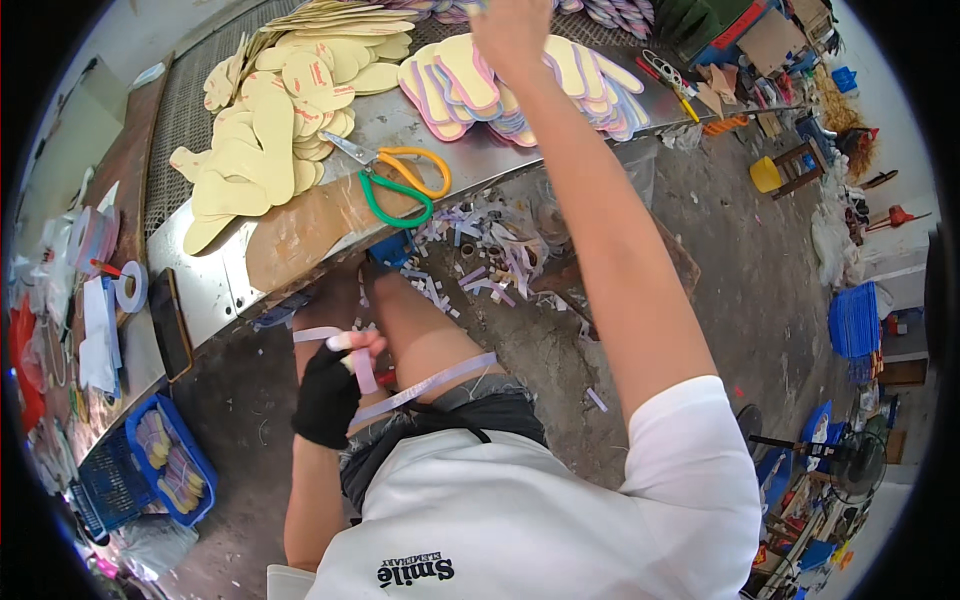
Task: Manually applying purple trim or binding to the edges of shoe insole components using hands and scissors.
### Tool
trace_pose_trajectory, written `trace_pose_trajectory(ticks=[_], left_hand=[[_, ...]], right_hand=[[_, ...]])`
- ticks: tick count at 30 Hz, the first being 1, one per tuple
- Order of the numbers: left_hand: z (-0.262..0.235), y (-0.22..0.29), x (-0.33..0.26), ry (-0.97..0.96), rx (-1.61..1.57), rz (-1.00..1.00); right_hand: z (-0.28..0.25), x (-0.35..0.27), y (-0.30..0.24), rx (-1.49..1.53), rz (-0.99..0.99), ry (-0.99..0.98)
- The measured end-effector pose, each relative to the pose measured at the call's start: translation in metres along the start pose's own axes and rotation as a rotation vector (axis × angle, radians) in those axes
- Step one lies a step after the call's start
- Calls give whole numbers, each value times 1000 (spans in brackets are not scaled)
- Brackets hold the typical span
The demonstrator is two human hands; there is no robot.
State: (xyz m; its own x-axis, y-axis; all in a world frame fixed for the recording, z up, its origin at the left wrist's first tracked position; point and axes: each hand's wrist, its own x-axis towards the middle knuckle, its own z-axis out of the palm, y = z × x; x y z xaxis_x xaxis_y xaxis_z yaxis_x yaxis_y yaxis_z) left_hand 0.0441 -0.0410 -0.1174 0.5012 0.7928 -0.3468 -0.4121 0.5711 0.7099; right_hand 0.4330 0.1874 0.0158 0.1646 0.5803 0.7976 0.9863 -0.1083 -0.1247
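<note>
My left hand (332, 392), in a black fingerless glove, is closed over my thigh, and a short lilac strip (365, 371) sticks out from its fingers. My right hand (512, 38) reaches to the far side of the table, above a spread of insoles (470, 82) with yellow tops and lilac edges. Its fingers are mostly cut off by the upper edge, so I cannot see whether they grip anything. Beside that spread lies a heap of plain yellow insoles (265, 130). Scissors (395, 180) with one orange and one green handle rest partly open near the table edge.
A brown board (300, 235) lies under the scissors. Phone (170, 325) and tape roll (131, 287) sit at the left. A blue basket (205, 460) holding insoles stands lower left. A lilac band (440, 377) crosses my thigh; lilac scraps (490, 285) litter the floor.
</note>
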Motion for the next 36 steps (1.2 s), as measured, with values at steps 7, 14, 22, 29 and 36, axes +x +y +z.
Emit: trace_pose_trajectory(ticks=[7,14,22,29,36], left_hand=[[13,-40,-4,174,135,-207],[-27,-4,-37,178,472,-191],[-23,116,3,385,1260,854],[-47,139,87,527,1621,1192],[-66,152,138,424,1841,1087]], right_hand=[[30,-12,-18,-175,1,-57],[28,-19,-86,158,-193,47],[-14,-117,-189,474,-585,-216],[16,-119,-233,448,-540,-431],[13,-93,-227,464,-632,-516]])
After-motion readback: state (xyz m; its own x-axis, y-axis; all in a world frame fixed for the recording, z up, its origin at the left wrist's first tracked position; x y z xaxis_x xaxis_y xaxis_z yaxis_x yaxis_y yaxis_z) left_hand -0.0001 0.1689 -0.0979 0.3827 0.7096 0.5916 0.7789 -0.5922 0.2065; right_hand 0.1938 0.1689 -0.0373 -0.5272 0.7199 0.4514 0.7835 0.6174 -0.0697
